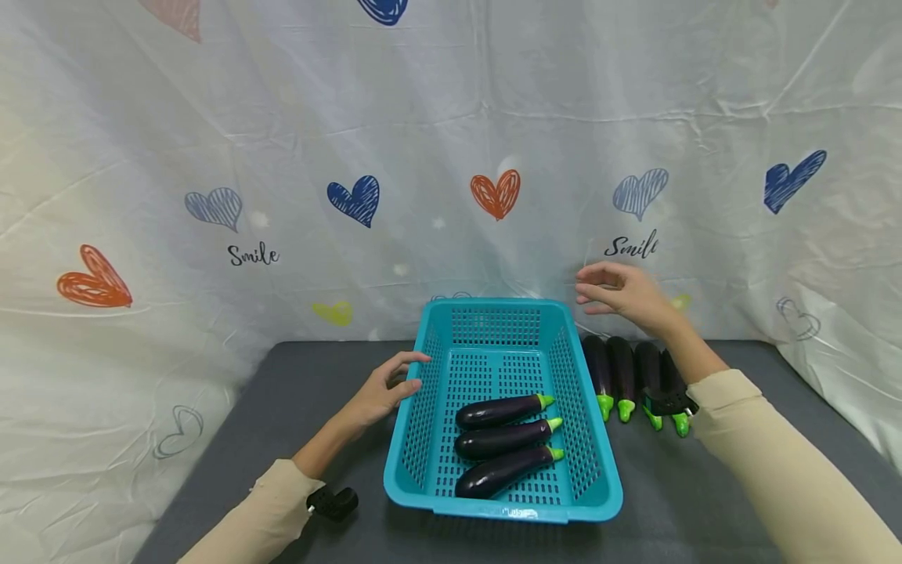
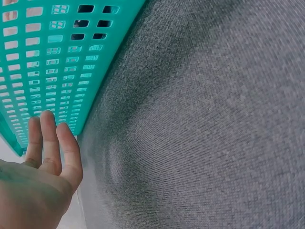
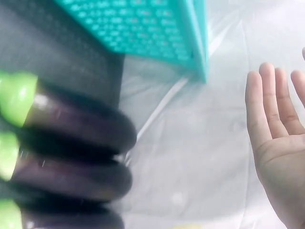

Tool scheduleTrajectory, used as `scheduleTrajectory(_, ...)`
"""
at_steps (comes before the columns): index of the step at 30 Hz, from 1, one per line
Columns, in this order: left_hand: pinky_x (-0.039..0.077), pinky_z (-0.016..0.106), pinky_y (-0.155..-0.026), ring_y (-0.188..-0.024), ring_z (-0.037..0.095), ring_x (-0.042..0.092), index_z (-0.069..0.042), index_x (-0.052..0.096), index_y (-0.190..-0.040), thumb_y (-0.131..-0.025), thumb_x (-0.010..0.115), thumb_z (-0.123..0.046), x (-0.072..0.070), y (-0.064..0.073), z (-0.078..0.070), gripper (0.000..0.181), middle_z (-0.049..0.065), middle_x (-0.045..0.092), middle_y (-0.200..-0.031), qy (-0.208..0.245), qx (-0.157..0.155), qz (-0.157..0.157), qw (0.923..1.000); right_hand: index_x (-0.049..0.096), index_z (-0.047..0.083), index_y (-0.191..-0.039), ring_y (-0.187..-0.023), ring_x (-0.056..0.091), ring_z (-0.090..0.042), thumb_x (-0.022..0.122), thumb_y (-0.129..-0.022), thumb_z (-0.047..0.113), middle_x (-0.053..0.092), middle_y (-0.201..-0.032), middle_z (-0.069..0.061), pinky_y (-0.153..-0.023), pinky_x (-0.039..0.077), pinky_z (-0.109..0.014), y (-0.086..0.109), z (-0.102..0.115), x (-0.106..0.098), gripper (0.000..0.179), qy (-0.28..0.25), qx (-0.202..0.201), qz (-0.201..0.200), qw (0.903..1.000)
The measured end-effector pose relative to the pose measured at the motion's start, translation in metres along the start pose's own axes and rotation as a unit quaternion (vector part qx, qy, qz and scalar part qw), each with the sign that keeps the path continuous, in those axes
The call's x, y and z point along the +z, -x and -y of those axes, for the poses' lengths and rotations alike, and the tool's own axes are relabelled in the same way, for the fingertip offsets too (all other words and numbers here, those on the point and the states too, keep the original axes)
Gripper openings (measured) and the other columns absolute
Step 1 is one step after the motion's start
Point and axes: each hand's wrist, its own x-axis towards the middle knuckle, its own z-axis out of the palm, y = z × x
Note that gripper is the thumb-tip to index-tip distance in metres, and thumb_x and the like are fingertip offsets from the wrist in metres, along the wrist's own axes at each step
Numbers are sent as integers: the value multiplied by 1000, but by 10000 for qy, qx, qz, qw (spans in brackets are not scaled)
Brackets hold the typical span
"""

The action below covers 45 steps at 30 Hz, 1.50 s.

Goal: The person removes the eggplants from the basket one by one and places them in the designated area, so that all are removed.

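Note:
A turquoise plastic basket (image 1: 503, 513) stands on the dark table with three eggplants (image 1: 502, 441) lying crosswise inside, stems to the right. My left hand (image 1: 384, 388) is at the basket's left rim, fingers extended; in the left wrist view its fingers (image 2: 50, 143) are outside the perforated wall, and whether they touch it I cannot tell. Raised above the basket's far right corner, my right hand (image 1: 620, 294) holds nothing, its fingers fairly straight. Below it, several more eggplants (image 1: 622, 372) lie side by side right of the basket, stems toward me, partly hidden by the right wrist.
The dark grey table (image 1: 331, 368) meets a white curtain (image 1: 423, 102) with printed hearts at its back edge. A small black wrist device (image 1: 333, 503) is on the left sleeve, another black device (image 1: 669, 402) at the right wrist.

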Motion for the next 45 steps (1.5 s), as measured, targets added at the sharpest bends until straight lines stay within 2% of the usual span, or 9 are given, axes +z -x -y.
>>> scheduleTrajectory(8,49,44,-75,-97,34,57,-12,48,-148,-108,53,-18,0,-1,0,41,22,55,-128,75,-4,26,10000,51,-13,-135,-106,66,-32,66,-102,13,54,-130,-34,-87,54,-48,-21,9,26,44,-308,-151,197,9992)
scheduleTrajectory(13,45,41,-70,-88,32,53,-12,48,-148,-108,53,-17,0,0,0,41,22,55,-124,19,-2,17,10000,49,-15,-136,-113,59,-48,64,-102,7,53,-131,-34,-89,51,-56,-34,11,47,43,-632,-167,493,9966)
scheduleTrajectory(17,46,42,-71,-92,32,54,-12,47,-149,-108,53,-17,0,0,0,41,22,55,-126,26,-43,17,10000,48,-16,-136,-115,56,-53,63,-101,2,50,-132,-37,-91,49,-58,-41,13,64,42,-902,-126,691,9934)
scheduleTrajectory(25,44,41,-71,-90,31,54,-14,48,-149,-108,53,-19,-1,0,1,41,21,55,-127,25,-128,3,9999,53,-13,-133,-114,57,-52,66,-100,4,58,-125,-24,-89,53,-51,-49,14,92,40,-999,-34,821,9916)
scheduleTrajectory(28,46,41,-71,-92,31,55,-12,47,-149,-108,54,-18,-1,0,1,42,22,54,-129,48,-99,-2,9999,54,-13,-132,-115,55,-55,66,-99,3,58,-124,-25,-91,51,-55,-50,11,100,38,-1141,6,982,9886)
scheduleTrajectory(34,49,45,-78,-109,35,57,-15,47,-149,-108,54,-20,1,-5,0,43,22,50,-139,-12,-47,52,10000,55,-11,-132,-114,58,-49,67,-99,5,59,-123,-26,-95,47,-60,-52,4,110,38,-1109,322,1287,9849)
scheduleTrajectory(40,50,45,-78,-105,36,58,-15,47,-149,-108,54,-19,0,-4,-3,42,24,52,-134,32,-137,22,9999,56,-7,-135,-123,49,-54,67,-101,9,56,-130,-32,-99,44,-60,-53,-3,122,39,-1189,628,1756,9752)
scheduleTrajectory(45,51,45,-81,-109,36,58,-15,46,-150,-108,53,-20,-1,0,-1,42,24,52,-136,39,-260,32,9996,54,-7,-138,-126,48,-53,67,-101,8,54,-134,-31,-100,42,-61,-49,-10,132,42,-1254,869,2001,9678)
